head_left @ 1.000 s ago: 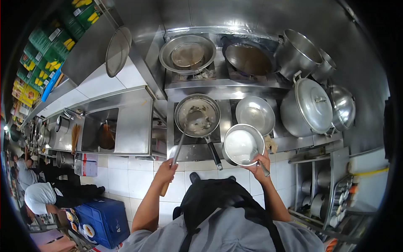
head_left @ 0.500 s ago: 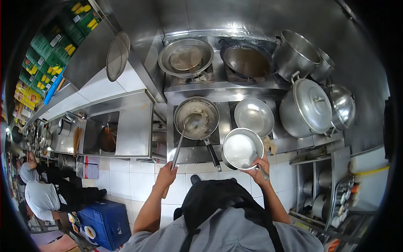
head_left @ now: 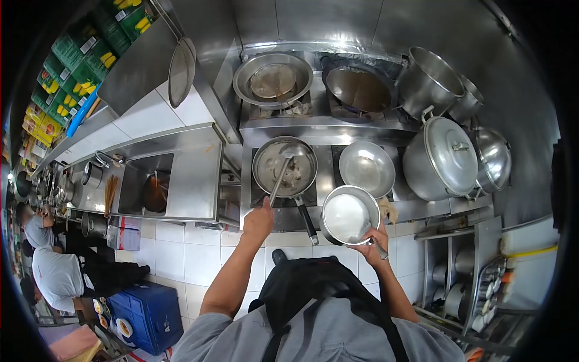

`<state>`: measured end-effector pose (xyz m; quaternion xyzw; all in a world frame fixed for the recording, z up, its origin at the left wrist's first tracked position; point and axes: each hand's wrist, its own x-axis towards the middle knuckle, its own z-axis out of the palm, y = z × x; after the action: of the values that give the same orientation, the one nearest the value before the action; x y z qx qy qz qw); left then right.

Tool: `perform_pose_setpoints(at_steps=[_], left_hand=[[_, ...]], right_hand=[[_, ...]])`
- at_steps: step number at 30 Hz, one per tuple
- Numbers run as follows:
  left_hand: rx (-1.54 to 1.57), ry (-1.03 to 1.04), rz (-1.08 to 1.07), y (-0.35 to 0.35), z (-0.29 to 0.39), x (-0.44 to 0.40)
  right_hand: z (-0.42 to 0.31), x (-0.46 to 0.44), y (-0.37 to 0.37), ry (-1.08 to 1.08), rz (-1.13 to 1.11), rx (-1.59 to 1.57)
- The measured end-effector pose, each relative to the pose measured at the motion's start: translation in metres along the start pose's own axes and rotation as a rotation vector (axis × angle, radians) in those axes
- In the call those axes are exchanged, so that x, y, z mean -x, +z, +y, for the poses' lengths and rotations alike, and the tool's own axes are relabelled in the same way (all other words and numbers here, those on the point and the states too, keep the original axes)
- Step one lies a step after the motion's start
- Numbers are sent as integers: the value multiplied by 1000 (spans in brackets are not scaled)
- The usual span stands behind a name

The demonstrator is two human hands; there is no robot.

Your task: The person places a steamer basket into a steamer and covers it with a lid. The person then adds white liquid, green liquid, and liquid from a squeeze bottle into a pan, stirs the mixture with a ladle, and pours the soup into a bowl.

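Observation:
My left hand (head_left: pixel 259 222) is wrapped round the handle of a long metal ladle (head_left: pixel 281 178). The ladle's bowl rests in the upper part of a frying pan (head_left: pixel 265 184) that holds a creamy, lumpy mixture. The pan sits on the front left burner, its black handle towards me. In my right hand (head_left: pixel 375 242) is a metal pot (head_left: pixel 325 224) with white liquid inside, held by its rim side. A spoon handle (head_left: pixel 380 250) sticks out past my right fingers. Right behind the pot stands an empty shallow metal pan (head_left: pixel 367 168).
A wide bowl (head_left: pixel 241 90) and a dark wok (head_left: pixel 360 90) occupy the back burners. The large lidded pot (head_left: pixel 416 163) stands at the right. At the left are a sink (head_left: pixel 166 166), a blue crate (head_left: pixel 148 314) and people (head_left: pixel 57 277).
My left hand has moved forward and to the right, and the ladle's bowl has shifted towards the pan's far right side. The pot in my right hand has hardly moved.

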<state>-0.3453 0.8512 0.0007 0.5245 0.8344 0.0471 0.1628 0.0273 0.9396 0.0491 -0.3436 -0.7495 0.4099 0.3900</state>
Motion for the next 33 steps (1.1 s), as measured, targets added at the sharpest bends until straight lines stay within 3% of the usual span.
perform_pose_setpoints(at_steps=[3, 9, 13, 18, 19, 24, 30, 32, 33], left_hand=[[-72, 109, 19, 2, -7, 23], [-159, 41, -101, -7, -67, 70], [-144, 65, 4, -38, -103, 80], [239, 65, 20, -53, -120, 92], [248, -21, -59, -74, -100, 101], [300, -32, -102, -43, -101, 102], [430, -7, 130, 23, -92, 37], [724, -260, -43, 19, -54, 22], [728, -263, -42, 30, -44, 18]], right_hand=[[0, 3, 2, 19, 0, -4], [0, 7, 3, 8, 27, -48], [3, 9, 0, -9, 32, -32], [2, 13, -1, 19, 29, 11], [2, 12, 0, 42, 33, 2], [1, 11, 6, 11, 55, -1], [-6, 10, 5, 23, 35, 0], [-7, 11, 6, 44, 27, -11], [-7, 10, 7, 34, 25, -17]])
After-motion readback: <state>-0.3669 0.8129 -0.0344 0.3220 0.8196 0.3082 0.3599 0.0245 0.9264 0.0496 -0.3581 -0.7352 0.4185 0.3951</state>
